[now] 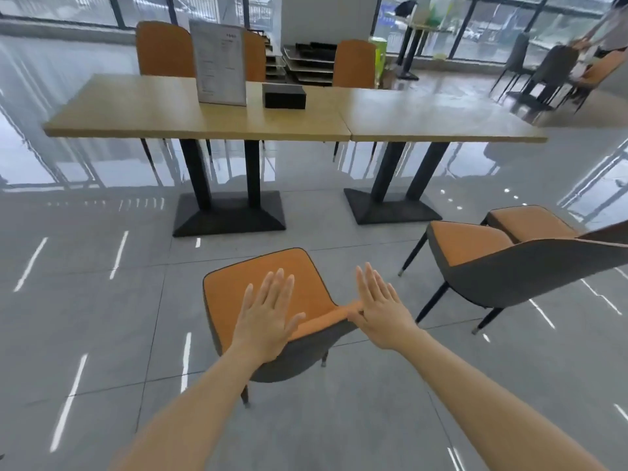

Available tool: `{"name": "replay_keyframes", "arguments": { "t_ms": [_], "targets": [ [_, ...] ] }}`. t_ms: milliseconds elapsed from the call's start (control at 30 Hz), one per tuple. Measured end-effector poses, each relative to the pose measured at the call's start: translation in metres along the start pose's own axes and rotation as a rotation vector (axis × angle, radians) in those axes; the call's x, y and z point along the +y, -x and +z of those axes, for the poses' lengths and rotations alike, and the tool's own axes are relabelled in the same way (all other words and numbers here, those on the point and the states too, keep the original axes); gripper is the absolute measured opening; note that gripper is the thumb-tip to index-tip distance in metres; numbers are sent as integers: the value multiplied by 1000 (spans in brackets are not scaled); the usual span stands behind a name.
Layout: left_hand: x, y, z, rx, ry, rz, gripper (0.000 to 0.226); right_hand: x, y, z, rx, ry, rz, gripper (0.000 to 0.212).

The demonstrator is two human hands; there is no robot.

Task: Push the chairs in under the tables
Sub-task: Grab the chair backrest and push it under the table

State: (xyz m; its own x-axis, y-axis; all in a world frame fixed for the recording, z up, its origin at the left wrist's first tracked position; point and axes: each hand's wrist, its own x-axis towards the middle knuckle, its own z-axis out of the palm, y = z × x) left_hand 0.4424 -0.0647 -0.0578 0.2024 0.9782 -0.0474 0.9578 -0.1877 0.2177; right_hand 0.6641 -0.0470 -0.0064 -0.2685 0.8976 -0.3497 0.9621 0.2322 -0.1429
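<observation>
An orange-and-grey chair point(238, 287) stands in front of me, well back from the left wooden table point(136, 107). My left hand point(268, 314) is flat and open over the top of its backrest, fingers spread. My right hand point(380, 307) is also open, its thumb at the right end of the backrest's top edge. Two more orange-and-grey chairs, the nearer one point(503, 263) and the one behind it point(530, 222), stand to the right, away from the right table point(441, 113).
The tables rest on black pedestal bases point(227, 212). A menu stand point(221, 62) and a black box point(284, 95) sit on the left table. Orange chairs point(163, 49) are tucked in on the far side. A person point(608, 25) stands with dark chairs at the far right.
</observation>
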Motion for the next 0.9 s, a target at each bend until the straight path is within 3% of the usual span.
{"name": "replay_keyframes", "arguments": {
  "t_ms": [167,300,500,900],
  "targets": [
    [41,7,21,-162,-28,-35,79,48,1,5,-122,3,-121,85],
    [48,16,33,-295,-92,-122,84,63,-7,18,-97,51,-197,81],
    [31,21,35,-241,-131,-277,61,61,-27,32,-25,122,-269,61],
    [6,12,35,-260,-93,-264,51,47,-78,32,-179,185,-181,50]
  ]
}}
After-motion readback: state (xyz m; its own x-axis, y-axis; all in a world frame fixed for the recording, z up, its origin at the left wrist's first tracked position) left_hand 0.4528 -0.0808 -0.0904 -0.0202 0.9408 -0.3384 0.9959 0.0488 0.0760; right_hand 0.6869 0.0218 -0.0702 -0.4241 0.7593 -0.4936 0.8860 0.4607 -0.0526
